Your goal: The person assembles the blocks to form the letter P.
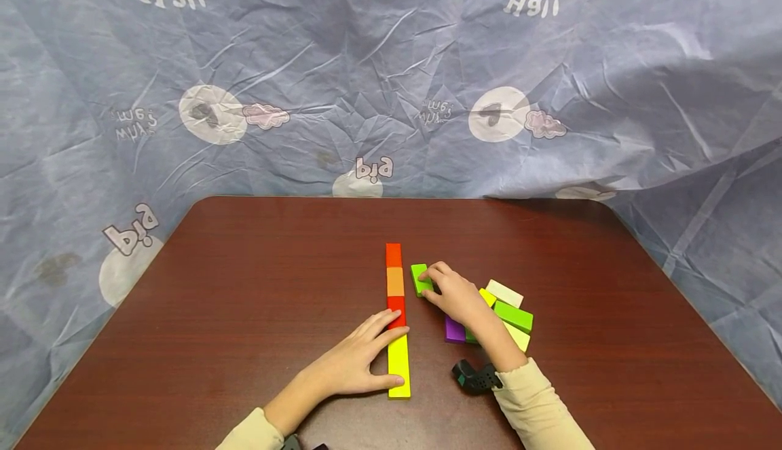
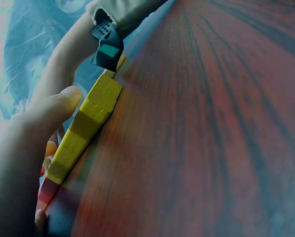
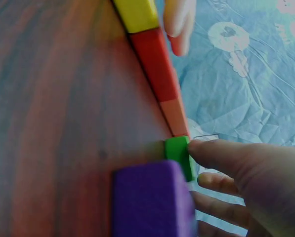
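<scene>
A straight row of blocks runs away from me in the head view: a long yellow block (image 1: 399, 362), a red block (image 1: 397, 304), an orange block (image 1: 395, 282) and a red-orange block (image 1: 394, 255) at the far end. My left hand (image 1: 351, 362) rests spread along the row, fingertips on the nearer red block and the yellow one, thumb near the yellow block's close end. Just right of the row, my right hand (image 1: 458, 294) pinches a small green block (image 1: 418, 272) with bent fingers. The right wrist view shows the thumb against this green block (image 3: 177, 150).
Right of the row lies a loose group of blocks, partly behind my right forearm: a purple block (image 1: 455, 330), a larger green block (image 1: 513, 315), a cream block (image 1: 505, 292) and several others. A patterned grey-blue cloth (image 1: 391, 83) hangs behind the brown table (image 1: 275, 253).
</scene>
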### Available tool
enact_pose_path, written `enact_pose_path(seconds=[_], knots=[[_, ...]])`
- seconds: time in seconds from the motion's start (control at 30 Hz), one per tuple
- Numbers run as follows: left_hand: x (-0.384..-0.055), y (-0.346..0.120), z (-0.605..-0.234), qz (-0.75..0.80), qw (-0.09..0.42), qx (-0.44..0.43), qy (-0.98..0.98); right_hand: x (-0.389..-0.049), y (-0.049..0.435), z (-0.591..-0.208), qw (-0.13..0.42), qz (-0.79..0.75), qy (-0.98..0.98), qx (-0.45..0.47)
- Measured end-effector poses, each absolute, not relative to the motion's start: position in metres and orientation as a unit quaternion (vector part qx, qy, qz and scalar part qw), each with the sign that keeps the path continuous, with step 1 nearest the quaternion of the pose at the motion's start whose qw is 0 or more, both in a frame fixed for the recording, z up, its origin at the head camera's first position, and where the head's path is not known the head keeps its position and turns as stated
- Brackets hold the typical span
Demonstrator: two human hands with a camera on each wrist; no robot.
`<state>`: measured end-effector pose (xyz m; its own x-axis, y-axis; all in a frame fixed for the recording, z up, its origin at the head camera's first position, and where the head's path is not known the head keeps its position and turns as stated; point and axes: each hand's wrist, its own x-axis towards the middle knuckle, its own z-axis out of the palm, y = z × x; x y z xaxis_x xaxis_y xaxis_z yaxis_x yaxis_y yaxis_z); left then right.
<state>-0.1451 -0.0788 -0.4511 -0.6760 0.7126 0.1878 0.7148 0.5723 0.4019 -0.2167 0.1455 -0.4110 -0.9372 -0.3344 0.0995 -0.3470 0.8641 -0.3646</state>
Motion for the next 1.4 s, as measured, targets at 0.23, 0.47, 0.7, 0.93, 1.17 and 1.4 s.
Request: enact_pose_path(seconds=[0.23, 0.47, 0.7, 0.93, 1.17, 1.4], knots=[[-0.145, -0.080, -0.451, -0.222, 0.010, -0.406, -0.886, -0.219, 0.145, -0.409, -0.006, 0.184, -0.966, 0.179], [-0.146, -0.080, -0.450, -0.224, 0.007, -0.407, -0.885, -0.245, 0.144, -0.406, -0.020, 0.158, -0.976, 0.150], [-0.145, -0.080, -0.450, -0.226, 0.003, -0.409, -0.884, -0.286, 0.141, -0.408, -0.018, 0.156, -0.976, 0.154], [-0.145, -0.079, -0.449, -0.222, -0.010, -0.404, -0.888, -0.312, 0.128, -0.415, -0.048, 0.161, -0.973, 0.162], [-0.145, -0.079, -0.449, -0.222, -0.004, -0.407, -0.886, -0.316, 0.107, -0.413, -0.103, 0.161, -0.968, 0.165], [-0.146, -0.079, -0.450, -0.217, 0.007, -0.412, -0.885, -0.312, 0.096, -0.413, -0.099, 0.162, -0.962, 0.194]])
